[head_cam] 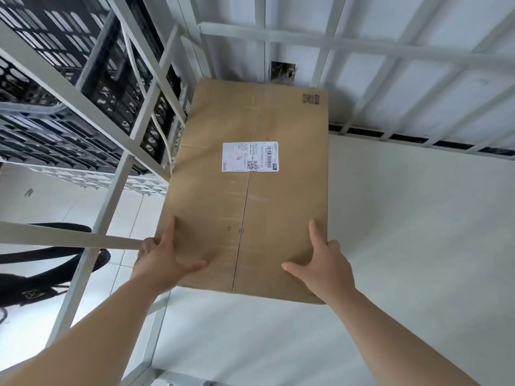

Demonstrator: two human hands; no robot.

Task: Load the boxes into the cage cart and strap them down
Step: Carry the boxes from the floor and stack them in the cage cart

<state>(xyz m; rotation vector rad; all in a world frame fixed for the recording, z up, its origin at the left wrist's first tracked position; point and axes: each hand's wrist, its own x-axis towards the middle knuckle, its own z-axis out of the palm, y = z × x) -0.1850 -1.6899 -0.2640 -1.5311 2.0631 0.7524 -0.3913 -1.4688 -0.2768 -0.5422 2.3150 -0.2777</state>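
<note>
A large brown cardboard box (250, 196) with a white shipping label (250, 156) on top lies inside the white metal cage cart (117, 188), against its left side and back corner. My left hand (164, 257) grips the box's near left corner, thumb lying on the top face and fingers over the left edge. My right hand (320, 263) grips the near right corner, thumb on top and fingers over the right edge. Whether the box rests fully on the white cart floor (404, 246) I cannot tell.
The cart's back grille (348, 45) stands before a white wall. Black plastic crates (69, 87) are stacked outside the left bars. A dark strap or hose (55, 254) lies on the tiled floor at left. The cart floor to the right of the box is bare.
</note>
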